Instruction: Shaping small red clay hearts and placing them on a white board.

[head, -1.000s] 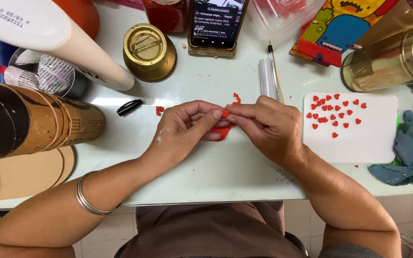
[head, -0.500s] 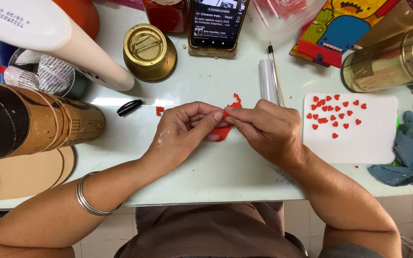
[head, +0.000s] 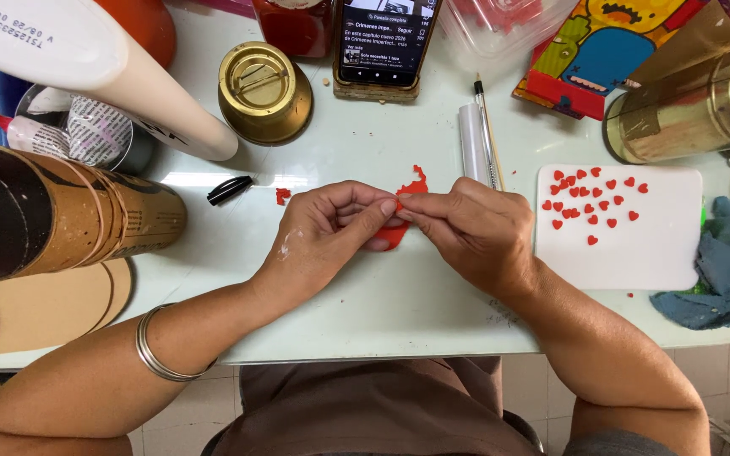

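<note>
While both hands meet at mid-frame, left hand (head: pixel 331 232) and right hand (head: pixel 475 232) pinching a red scrap (head: pixel 400 221) between closed fingertips, some twenty small red hearts (head: pixel 589 201) already lie on the white board (head: pixel 635 253) at right, more apparently to come.

Phone (head: pixel 386 42) stands upright at table's far edge, centre; dark screen lit, w/ small picture at top & white text lines.

Colourful package (head: pixel 606 51) lies to its right: yellow, orange & blue cartoon print, red edge.

Clear plastic container (head: pixel 500 25) between phone & that package, red bits inside.

Big white tube (head: pixel 86 67) far left, lying slantwise, dark printed code near its end.

Crumpled tube w/ black-and-white printed label (head: pixel 86 131) sits in a cup just below it.
</note>
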